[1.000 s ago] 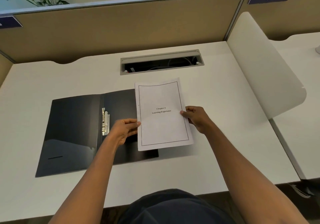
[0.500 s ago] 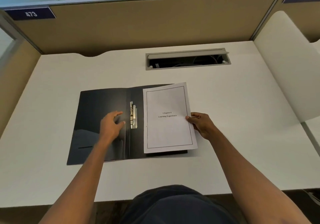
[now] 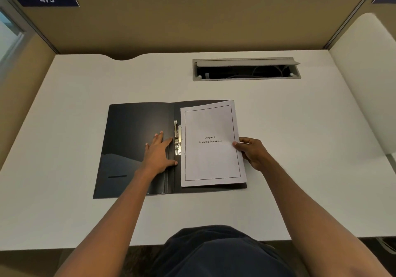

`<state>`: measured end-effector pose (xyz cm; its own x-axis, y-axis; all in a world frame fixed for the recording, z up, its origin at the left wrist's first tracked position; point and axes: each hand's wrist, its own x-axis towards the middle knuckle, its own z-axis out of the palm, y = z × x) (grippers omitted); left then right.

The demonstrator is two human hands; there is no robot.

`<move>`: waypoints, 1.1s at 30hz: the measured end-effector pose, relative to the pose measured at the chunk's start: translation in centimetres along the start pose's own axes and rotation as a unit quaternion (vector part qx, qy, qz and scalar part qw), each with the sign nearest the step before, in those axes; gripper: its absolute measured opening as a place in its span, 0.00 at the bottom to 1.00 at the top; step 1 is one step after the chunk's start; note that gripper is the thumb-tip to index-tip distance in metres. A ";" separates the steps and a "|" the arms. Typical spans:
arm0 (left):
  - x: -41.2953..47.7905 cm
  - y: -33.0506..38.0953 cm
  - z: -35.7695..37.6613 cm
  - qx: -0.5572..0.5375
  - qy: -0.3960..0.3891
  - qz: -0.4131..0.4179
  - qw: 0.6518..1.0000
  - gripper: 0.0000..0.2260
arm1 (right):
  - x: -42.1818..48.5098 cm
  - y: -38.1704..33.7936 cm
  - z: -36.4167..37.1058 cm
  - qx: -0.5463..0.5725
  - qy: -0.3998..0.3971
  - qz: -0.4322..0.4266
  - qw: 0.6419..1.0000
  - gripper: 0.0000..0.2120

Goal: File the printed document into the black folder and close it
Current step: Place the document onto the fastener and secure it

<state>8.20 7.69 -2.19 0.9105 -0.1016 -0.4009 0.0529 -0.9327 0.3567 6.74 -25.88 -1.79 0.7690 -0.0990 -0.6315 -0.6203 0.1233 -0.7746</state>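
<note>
Document (image 3: pixel 211 143) now squared on folder (image 3: pixel 137 148) right half, beside clip (image 3: pixel 177 137); right hand (image 3: pixel 252 152) pinching its edge. Left hand (image 3: pixel 157 152) released, flat, fingers spread. Clamping next.

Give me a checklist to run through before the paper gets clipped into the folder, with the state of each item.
1. Folder lies fully open and flat on the desk: ok.
2. Paper lies on the right half of the folder, next to the metal clip: ok.
3. Paper's left edge sits under the clip: not ok, it lies beside it.
4. Clip is lifted open to take the paper: cannot tell.
5. Right hand holds the paper's right edge: ok.
6. Left hand rests flat on the left cover, steadying the folder, fingertips near the clip: ok.
</note>
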 end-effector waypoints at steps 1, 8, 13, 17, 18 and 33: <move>0.0 -0.2 0.2 0.005 0.000 0.001 1.000 0.44 | 0.0 -0.1 0.3 -0.003 0.003 0.004 1.000 0.17; 0.2 -0.8 0.4 -0.008 0.004 0.015 1.000 0.44 | 0.1 -0.1 1.1 -0.024 0.007 0.017 1.000 0.14; 0.0 -0.5 0.3 -0.005 0.002 0.015 1.000 0.43 | 0.3 -0.7 1.8 -0.036 0.026 0.024 0.999 0.10; 0.0 -0.4 0.3 -0.004 0.000 0.016 1.000 0.44 | 0.6 -0.9 1.7 -0.076 0.027 0.012 0.997 0.12; 0.0 -0.4 0.3 -0.003 0.000 0.017 1.000 0.44 | 0.6 -0.9 1.7 -0.082 0.028 0.011 0.996 0.13; 2.1 2.0 -3.1 -0.179 0.168 -0.009 0.969 0.18 | 1.1 -0.8 3.0 -0.413 0.123 -0.110 0.896 0.19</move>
<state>11.47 6.65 0.28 0.9871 0.0877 -0.1337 0.1539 -0.7478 0.6458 8.58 -23.10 -1.76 0.8921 -0.2582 -0.3708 -0.4391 -0.6886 -0.5771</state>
